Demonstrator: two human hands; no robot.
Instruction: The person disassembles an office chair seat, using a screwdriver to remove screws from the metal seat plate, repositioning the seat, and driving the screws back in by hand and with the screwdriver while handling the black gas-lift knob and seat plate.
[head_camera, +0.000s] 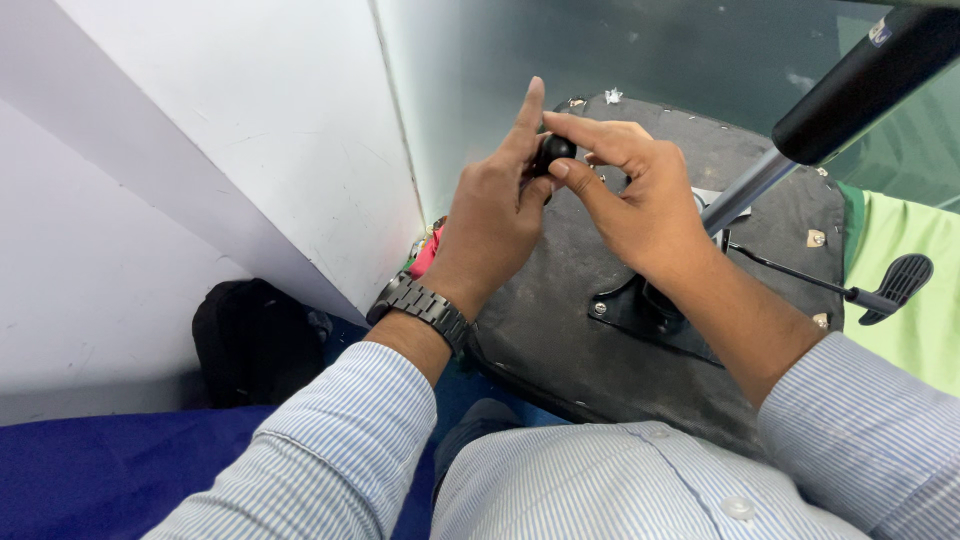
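Two hands meet on one small black knob (551, 152), which sits above the upturned chair seat (560, 310), toward its 12 o'clock edge. Your left hand (493, 215) steadies it with the index finger raised straight up, while your right hand (640, 205) pinches it between thumb and forefinger. Judging by that light grip, the knob could slip and drop off the seat's 9 o'clock side into the gap by the wall. Count one metal column (745, 195), one lever paddle (900, 280), one wristwatch (425, 305), and one black bag (255, 340).
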